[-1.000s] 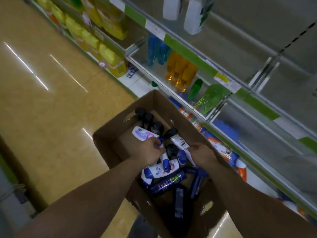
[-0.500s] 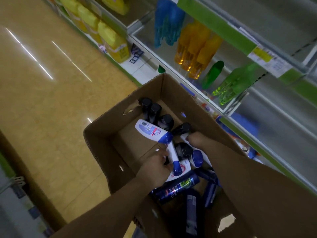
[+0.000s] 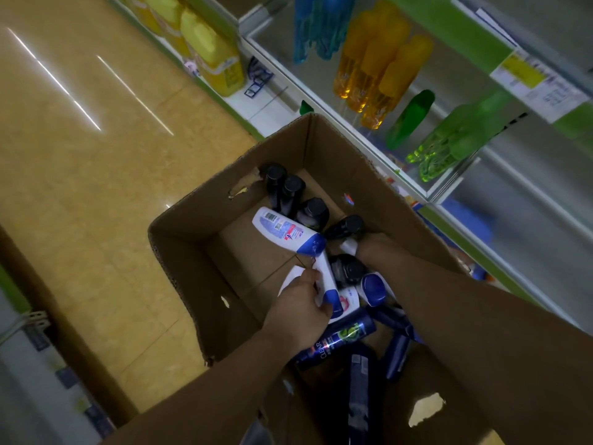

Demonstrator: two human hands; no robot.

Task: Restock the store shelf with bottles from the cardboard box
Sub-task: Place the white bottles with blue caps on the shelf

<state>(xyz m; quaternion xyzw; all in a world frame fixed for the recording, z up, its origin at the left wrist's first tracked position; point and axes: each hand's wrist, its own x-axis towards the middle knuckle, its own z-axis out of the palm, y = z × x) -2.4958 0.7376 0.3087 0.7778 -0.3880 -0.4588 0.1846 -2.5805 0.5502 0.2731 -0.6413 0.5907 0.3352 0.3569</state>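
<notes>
One white bottle [image 3: 324, 273] gripped by L hand [image 3: 301, 311] fingers [image 3: 306, 281], inside cardboard box [image 3: 192, 268].

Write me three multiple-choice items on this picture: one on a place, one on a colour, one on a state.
1. Where in the brown cardboard box do the upright black-capped dark bottles stand? A far end; B near end; C outside it.
2. What colour is the cap of the white plastic bottle with the barcode? A red; B blue; C green.
3. What is the left hand doing? A lying open, empty; B gripping a slim white blue-capped bottle; C making an empty fist.
Key: 1 A, they cluster by the far wall; 2 B, its cap end is blue; 3 B, fingers curl round that bottle.
</notes>
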